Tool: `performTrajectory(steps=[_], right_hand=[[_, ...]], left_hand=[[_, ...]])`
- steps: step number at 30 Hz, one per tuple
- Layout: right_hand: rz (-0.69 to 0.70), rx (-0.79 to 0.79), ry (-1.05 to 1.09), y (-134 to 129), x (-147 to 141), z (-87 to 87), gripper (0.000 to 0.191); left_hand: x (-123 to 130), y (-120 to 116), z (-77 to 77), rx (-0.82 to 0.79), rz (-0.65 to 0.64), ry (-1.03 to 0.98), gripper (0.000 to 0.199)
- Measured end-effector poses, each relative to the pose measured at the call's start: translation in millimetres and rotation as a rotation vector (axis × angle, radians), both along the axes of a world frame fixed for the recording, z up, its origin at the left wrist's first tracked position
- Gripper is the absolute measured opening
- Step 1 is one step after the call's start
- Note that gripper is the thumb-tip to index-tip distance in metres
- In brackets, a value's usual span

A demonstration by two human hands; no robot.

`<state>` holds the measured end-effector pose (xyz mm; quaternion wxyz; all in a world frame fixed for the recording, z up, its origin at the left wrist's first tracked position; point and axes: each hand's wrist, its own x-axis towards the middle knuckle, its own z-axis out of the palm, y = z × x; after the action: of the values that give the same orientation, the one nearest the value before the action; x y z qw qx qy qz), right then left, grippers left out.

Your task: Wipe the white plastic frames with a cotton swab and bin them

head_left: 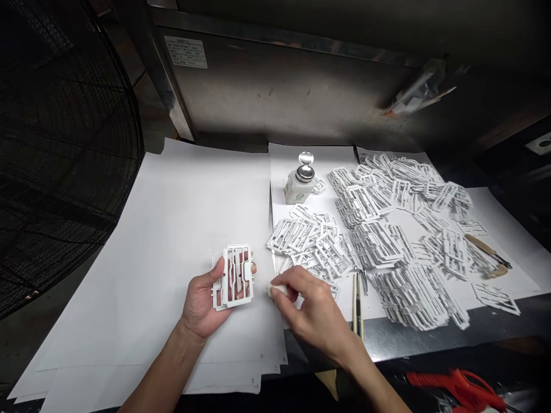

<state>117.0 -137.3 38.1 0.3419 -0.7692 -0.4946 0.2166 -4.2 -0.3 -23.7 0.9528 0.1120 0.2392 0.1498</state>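
Note:
In the head view, my left hand is closed around a small stack of white slotted plastic frames, tilted up over the white paper. Its thumb presses the near side and fingertips show behind the slots. To the right, my right hand pinches a small white wad between thumb and forefinger; its material is hard to make out. The wad is apart from the frames. Just beyond the right hand lies a loose pile of similar white frames.
A pump dispenser bottle with a raised metal lid stands behind the pile. Stacked frames fill the right side. Tweezers and a wooden-handled tool lie among them. A red-handled tool is at lower right, a large fan at left.

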Motion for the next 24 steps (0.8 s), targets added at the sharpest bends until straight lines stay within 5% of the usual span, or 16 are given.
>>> performTrajectory(steps=[5, 15, 19, 24], right_hand=[[-0.093, 0.096, 0.033, -5.1, 13.2, 5.0, 0.012], [-0.040, 0.224, 0.029, 46.9, 2.7, 7.7, 0.017], [-0.240, 0.201, 0.050, 36.4, 14.6, 2.9, 0.017], [-0.357, 0.325, 0.351, 34.7, 15.5, 7.2, 0.020]], left_hand=[[0.1, 1.1, -1.9, 0.042, -0.047, -0.027, 0.035], [3.5, -11.0, 0.1, 0.074, -0.043, 0.085, 0.018], [3.1, -10.9, 1.0, 0.116, -0.102, 0.068, 0.026], [7.8, -18.7, 10.6, 0.343, -0.185, 0.131, 0.030]])
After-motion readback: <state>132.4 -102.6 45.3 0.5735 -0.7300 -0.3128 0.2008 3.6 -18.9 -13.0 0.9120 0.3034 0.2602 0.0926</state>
